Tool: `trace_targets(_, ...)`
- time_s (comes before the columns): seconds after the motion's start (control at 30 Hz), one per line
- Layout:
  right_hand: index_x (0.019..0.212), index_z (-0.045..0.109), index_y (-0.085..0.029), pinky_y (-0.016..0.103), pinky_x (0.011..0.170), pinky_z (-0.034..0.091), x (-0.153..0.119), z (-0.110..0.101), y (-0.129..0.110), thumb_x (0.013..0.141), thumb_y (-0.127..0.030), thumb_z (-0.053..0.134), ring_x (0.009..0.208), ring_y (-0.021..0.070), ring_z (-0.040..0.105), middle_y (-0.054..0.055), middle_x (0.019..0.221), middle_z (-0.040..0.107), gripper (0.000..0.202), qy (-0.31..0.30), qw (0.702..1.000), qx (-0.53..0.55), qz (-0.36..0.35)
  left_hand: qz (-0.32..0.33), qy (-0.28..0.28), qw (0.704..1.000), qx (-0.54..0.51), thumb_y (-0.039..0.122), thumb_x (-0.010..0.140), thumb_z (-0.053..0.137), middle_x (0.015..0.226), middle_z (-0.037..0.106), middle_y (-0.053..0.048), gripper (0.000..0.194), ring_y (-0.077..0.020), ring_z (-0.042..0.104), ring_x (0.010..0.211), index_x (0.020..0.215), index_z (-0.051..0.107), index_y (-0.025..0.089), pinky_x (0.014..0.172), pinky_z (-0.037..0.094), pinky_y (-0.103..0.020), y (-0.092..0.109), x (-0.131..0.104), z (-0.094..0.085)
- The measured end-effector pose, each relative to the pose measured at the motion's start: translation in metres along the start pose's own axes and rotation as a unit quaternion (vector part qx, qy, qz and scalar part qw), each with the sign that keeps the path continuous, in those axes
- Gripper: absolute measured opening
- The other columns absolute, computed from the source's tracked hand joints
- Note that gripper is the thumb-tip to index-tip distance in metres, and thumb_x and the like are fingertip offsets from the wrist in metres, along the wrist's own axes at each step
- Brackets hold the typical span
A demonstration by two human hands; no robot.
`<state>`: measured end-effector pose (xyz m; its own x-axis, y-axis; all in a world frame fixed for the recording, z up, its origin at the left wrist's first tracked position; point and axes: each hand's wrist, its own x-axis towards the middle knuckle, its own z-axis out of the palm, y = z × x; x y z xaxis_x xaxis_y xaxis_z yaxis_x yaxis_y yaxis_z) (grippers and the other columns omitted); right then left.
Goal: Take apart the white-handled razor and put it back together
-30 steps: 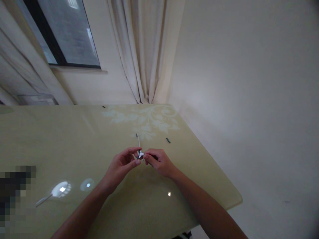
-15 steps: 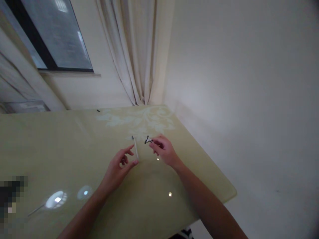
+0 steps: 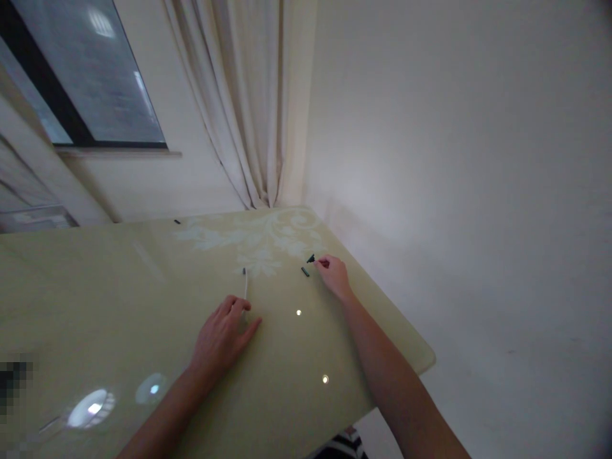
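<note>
The right hand (image 3: 333,275) pinches a small dark, irregular piece (image 3: 310,259) that juts out from its fingertips. Just below that pinch, a short dark bar (image 3: 305,271) lies on the glossy pale-green table (image 3: 272,395). The left hand (image 3: 220,336) is loosely spread, thumb apart; a thin white dark-tipped stick (image 3: 246,285) extends beyond its fingers, contact unclear.

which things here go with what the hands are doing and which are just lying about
Likely part of the job:
small dark object, pinched in the right hand
short dark strip, on the table near it
thin white stick, partly hidden by the left hand

Apparently just lying about:
tiny dark piece, by the far edge
</note>
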<state>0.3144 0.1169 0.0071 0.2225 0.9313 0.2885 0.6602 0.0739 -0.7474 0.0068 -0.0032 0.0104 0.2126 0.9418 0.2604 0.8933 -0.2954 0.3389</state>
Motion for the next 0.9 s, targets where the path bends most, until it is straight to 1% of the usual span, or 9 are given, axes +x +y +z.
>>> trace_targets(0.17, 0.081, 0.077, -0.019, 0.03, 0.068, 0.045, 0.003, 0.01, 0.002, 0.087, -0.032, 0.065, 0.076, 0.0215, 0.068, 0.009, 0.083, 0.076, 0.019, 0.01, 0.997, -0.076, -0.001, -0.065, -0.044, 0.992, 0.1, 0.055, 0.097, 0.045, 0.09, 0.065, -0.008, 0.04, -0.0262, 0.065, 0.08, 0.09, 0.06, 0.019, 0.075, 0.043, -0.036, 0.007, 0.002, -0.006)
trace_targets(0.3, 0.078, 0.076, -0.019, 0.03, 0.068, 0.044, 0.004, 0.011, 0.0, 0.086, -0.031, 0.066, 0.075, 0.0215, 0.066, 0.009, 0.08, 0.074, 0.017, 0.002, 0.996, -0.092, 0.01, -0.064, -0.066, 0.988, 0.125, 0.039, 0.102, 0.036, 0.087, 0.066, -0.008, 0.035, -0.0227, 0.064, 0.077, 0.082, 0.057, 0.02, 0.071, 0.039, -0.034, 0.006, 0.004, -0.005)
trace_targets(0.43, 0.081, 0.074, -0.016, 0.03, 0.072, 0.043, 0.002, 0.005, -0.006, 0.086, -0.035, 0.065, 0.077, 0.0213, 0.062, 0.01, 0.082, 0.07, 0.022, 0.043, 0.998, -0.051, 0.004, -0.095, -0.031, 0.991, 0.094, 0.035, 0.101, 0.038, 0.084, 0.066, -0.006, 0.032, -0.0192, 0.06, 0.07, 0.079, 0.056, 0.02, 0.064, 0.033, -0.031, 0.0, 0.004, -0.003)
trace_targets(0.53, 0.077, 0.072, -0.017, 0.028, 0.068, 0.043, -0.004, 0.005, -0.02, 0.091, -0.051, 0.057, 0.071, 0.0185, 0.057, 0.006, 0.074, 0.065, 0.039, 0.043, 0.996, 0.069, -0.026, -0.111, 0.039, 0.992, 0.038, 0.035, 0.101, 0.04, 0.081, 0.064, -0.004, 0.031, -0.0165, 0.057, 0.067, 0.076, 0.053, 0.021, 0.063, 0.032, -0.029, 0.003, 0.007, -0.005)
trace_targets(0.6, 0.072, 0.071, -0.018, 0.026, 0.06, 0.04, -0.011, 0.01, -0.034, 0.093, -0.067, 0.048, 0.063, 0.0161, 0.053, 0.004, 0.065, 0.06, 0.058, -0.017, 0.978, 0.206, -0.02, -0.091, 0.087, 0.992, 0.0, 0.035, 0.101, 0.041, 0.081, 0.062, -0.002, 0.03, -0.0158, 0.055, 0.067, 0.076, 0.051, 0.021, 0.064, 0.034, -0.028, 0.016, 0.013, -0.008)
trace_targets(0.63, 0.074, 0.071, -0.017, 0.025, 0.056, 0.037, -0.016, 0.014, -0.042, 0.092, -0.073, 0.043, 0.059, 0.0145, 0.051, 0.003, 0.064, 0.058, 0.065, -0.062, 0.959, 0.276, -0.008, -0.072, 0.102, 0.992, -0.018, 0.035, 0.101, 0.041, 0.081, 0.061, -0.002, 0.03, -0.0158, 0.055, 0.068, 0.076, 0.051, 0.022, 0.065, 0.035, -0.028, 0.025, 0.018, -0.009)
trace_targets(0.73, 0.081, 0.072, -0.016, 0.023, 0.052, 0.036, -0.028, 0.025, -0.063, 0.086, -0.081, 0.047, 0.06, 0.0122, 0.054, 0.005, 0.075, 0.065, 0.069, -0.174, 0.896, 0.408, 0.005, -0.003, 0.11, 0.993, -0.051, 0.035, 0.103, 0.04, 0.082, 0.061, -0.002, 0.03, -0.017, 0.057, 0.073, 0.08, 0.054, 0.022, 0.069, 0.038, -0.029, 0.059, 0.036, -0.006)
trace_targets(0.8, 0.079, 0.067, -0.017, 0.023, 0.055, 0.04, -0.031, 0.027, -0.071, 0.081, -0.077, 0.06, 0.062, 0.0127, 0.057, 0.004, 0.075, 0.066, 0.06, -0.175, 0.869, 0.463, 0.019, 0.057, 0.089, 0.994, -0.041, 0.034, 0.103, 0.041, 0.085, 0.062, -0.004, 0.029, -0.0184, 0.059, 0.078, 0.082, 0.057, 0.022, 0.072, 0.04, -0.03, 0.08, 0.049, 0.004)
trace_targets(0.9, 0.07, 0.057, -0.021, 0.023, 0.05, 0.037, -0.026, 0.02, -0.07, 0.078, -0.07, 0.066, 0.052, 0.0109, 0.047, -0.003, 0.06, 0.054, 0.051, -0.06, 0.847, 0.524, 0.062, 0.12, 0.047, 0.992, -0.017, 0.037, 0.104, 0.043, 0.092, 0.065, -0.007, 0.031, -0.0213, 0.062, 0.088, 0.086, 0.062, 0.021, 0.082, 0.043, -0.033, 0.095, 0.068, 0.026)
